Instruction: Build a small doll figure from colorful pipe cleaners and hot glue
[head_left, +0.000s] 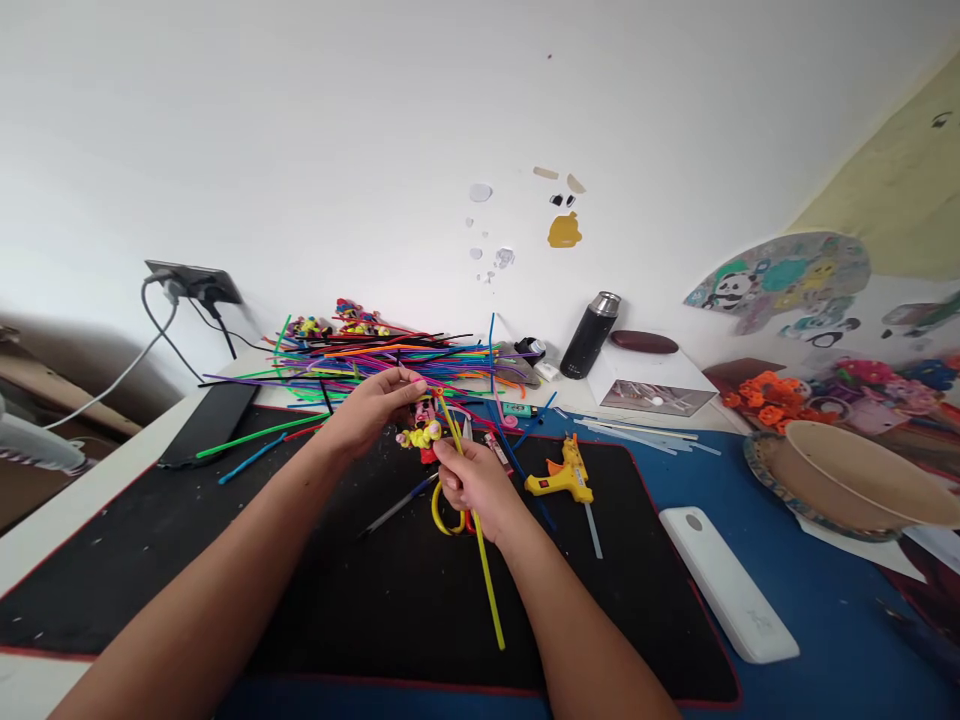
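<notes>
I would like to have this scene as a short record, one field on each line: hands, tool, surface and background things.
Left hand: fingers at the top of a small multicoloured figure
Right hand: holds a long yellow stem; its lower end hangs free
Tool: yellow glue gun with a glue stick in it
Surface: black mat with red edge
Near the wall: pile of coloured stems, black flask
Right of mat: white oblong device
</notes>
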